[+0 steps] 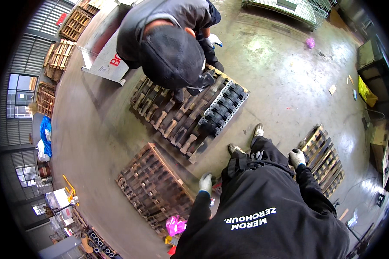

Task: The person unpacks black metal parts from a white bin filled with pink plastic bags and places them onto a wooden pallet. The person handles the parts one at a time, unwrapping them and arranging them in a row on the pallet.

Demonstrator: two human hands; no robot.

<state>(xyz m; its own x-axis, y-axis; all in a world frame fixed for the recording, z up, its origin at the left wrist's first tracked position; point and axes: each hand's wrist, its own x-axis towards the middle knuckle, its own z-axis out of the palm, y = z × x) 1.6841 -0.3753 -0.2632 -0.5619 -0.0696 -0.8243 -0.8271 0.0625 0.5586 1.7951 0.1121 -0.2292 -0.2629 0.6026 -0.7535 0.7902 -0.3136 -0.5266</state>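
Observation:
Both of my hands wear pale work gloves and hang at my sides with nothing seen in them. My left hand is beside a wooden pallet stack, its fingers loosely extended. At my right hip, my right hand has loosely bent fingers, near another pallet on the floor. Ahead of my feet, a long black metal casting with pale machined edges, like an engine block, lies along the right side of a wooden pallet. A co-worker in a dark cap bends over that pallet, one gloved hand visible.
Behind the co-worker stands a grey metal bin. A wire cage is at the far side. Stacked pallets line the left wall. Pink plastic lies by the near stack. Cartons and a yellow bag are at right.

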